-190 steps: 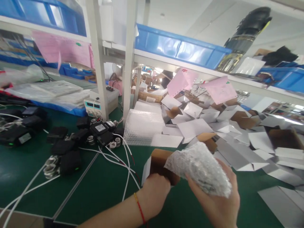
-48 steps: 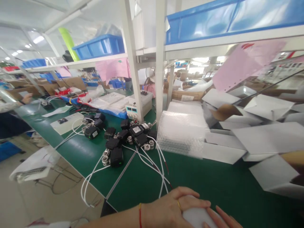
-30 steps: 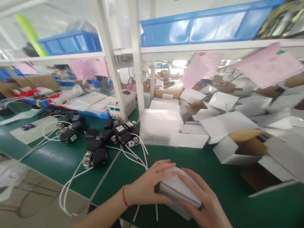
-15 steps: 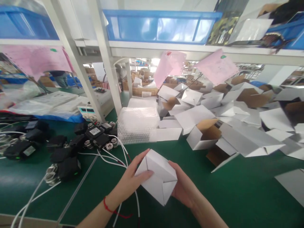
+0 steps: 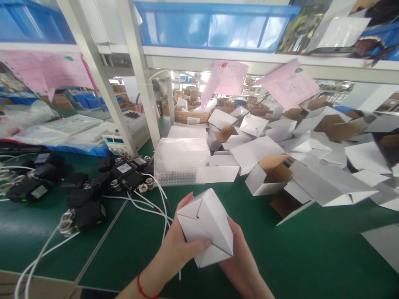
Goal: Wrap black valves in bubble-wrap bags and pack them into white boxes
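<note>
Between my two hands is a small white cardboard box, tilted, with its folded end flaps facing me. My left hand grips its left side, the thumb lying across the folded end. Around the right side and underneath, my right hand is closed on the same box; most of its fingers are hidden behind it. A red string bracelet circles the left wrist. White cables run over the green table just left of the box.
Black devices with metal connectors lie on the left of the green table. Bubble wrap sheets are stacked behind my hands. Many open white boxes are heaped on the right. A shelf with blue bins spans above.
The white box has been turned in my hands, so its folded end now faces more toward me and up. Both hands have shifted with it. The view has tilted slightly down.
</note>
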`<state>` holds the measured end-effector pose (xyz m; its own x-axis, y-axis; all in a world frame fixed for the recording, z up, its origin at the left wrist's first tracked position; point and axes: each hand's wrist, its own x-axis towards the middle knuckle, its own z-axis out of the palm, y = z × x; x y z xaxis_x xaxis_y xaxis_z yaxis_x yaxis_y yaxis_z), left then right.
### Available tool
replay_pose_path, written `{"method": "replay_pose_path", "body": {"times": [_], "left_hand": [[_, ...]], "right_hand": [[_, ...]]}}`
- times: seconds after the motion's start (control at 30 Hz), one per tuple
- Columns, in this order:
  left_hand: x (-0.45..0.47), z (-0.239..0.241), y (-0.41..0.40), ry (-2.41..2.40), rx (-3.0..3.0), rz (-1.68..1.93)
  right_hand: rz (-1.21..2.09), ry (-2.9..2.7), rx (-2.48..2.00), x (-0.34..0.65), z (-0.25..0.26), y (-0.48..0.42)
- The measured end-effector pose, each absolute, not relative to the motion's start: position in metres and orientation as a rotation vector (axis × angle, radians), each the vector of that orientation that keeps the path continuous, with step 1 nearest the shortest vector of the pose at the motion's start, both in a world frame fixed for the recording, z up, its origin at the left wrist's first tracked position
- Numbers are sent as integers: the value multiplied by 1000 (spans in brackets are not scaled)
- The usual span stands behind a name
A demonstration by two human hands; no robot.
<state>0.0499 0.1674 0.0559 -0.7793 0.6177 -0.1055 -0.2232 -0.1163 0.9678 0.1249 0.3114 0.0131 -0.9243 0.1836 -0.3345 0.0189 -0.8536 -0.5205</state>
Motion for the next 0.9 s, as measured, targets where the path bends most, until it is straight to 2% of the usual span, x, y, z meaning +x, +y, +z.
{"method": "replay_pose_path", "body": {"times": [0.17, 0.23, 0.37, 0.6, 0.73, 0.9], "left_hand": [[46, 58, 154, 2414, 1009, 1747], [45, 61, 152, 2561, 1221, 1574], [43, 62, 152, 2613, 1273, 1424], [49, 58, 158, 2684, 1209, 1441], [53, 63, 158, 2731, 1272, 1386], [53, 76, 154, 2686, 1404, 1206]], "right_hand": [[2688, -865, -611, 132, 16, 312], [2614, -917, -615, 135, 15, 313], [2487, -1122, -590, 139, 15, 316], [2413, -1296, -649, 150, 34, 315], [2354, -1453, -653, 149, 23, 323], [2588, -1312, -653, 141, -4, 333]]}}
